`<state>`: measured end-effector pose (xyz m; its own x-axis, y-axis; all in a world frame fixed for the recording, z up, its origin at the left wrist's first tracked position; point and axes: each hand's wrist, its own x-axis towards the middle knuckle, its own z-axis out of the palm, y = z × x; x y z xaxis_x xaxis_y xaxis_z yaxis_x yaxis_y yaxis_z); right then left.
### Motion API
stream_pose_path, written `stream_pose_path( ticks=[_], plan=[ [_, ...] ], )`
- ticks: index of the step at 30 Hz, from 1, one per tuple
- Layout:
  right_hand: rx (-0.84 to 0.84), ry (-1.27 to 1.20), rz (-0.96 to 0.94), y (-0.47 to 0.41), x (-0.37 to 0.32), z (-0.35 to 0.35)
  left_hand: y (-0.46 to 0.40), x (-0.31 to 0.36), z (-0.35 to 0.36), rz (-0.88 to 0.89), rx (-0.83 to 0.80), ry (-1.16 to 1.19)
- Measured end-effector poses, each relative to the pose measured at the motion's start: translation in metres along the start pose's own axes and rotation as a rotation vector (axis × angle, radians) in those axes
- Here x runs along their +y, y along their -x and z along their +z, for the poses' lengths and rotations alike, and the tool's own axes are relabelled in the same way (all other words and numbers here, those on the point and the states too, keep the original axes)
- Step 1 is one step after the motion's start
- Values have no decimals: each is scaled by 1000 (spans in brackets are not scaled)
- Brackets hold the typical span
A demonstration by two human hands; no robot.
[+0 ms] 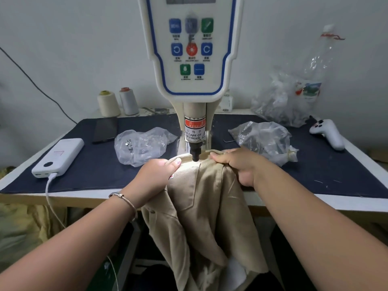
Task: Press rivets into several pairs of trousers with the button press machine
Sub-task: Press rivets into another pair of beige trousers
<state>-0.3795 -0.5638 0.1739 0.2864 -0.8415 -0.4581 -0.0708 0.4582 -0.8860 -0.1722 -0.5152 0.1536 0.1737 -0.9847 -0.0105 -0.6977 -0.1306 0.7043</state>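
Observation:
Beige trousers point(205, 204) hang over the table's front edge, their top edge lying under the black punch point(195, 154) of the white button press machine point(191, 59). My left hand point(156, 175) grips the fabric just left of the punch. On the other side, my right hand point(237, 164) pinches the waistband, thumb pointing toward the punch. The cloth between the two hands is stretched flat. No rivet is visible under the punch.
A dark blue mat point(100, 162) covers the table. On it lie a clear bag with small metal parts point(142, 145), a second plastic bag point(264, 139), a white power bank point(58, 156) with cable, a phone point(106, 130) and a white controller point(327, 133). Two thread cones point(117, 103) stand behind.

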Motion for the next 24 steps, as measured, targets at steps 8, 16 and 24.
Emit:
stream_pose_path(
  ticks=[8,16,24],
  plan=[
    [239,175,-234,-9,16,8,-6,-10,1,89,0,-16],
    [427,665,-574,-8,22,7,2,-8,-1,145,7,176],
    [421,869,-625,-15,24,0,-10,-9,-2,61,-38,92]
  ],
)
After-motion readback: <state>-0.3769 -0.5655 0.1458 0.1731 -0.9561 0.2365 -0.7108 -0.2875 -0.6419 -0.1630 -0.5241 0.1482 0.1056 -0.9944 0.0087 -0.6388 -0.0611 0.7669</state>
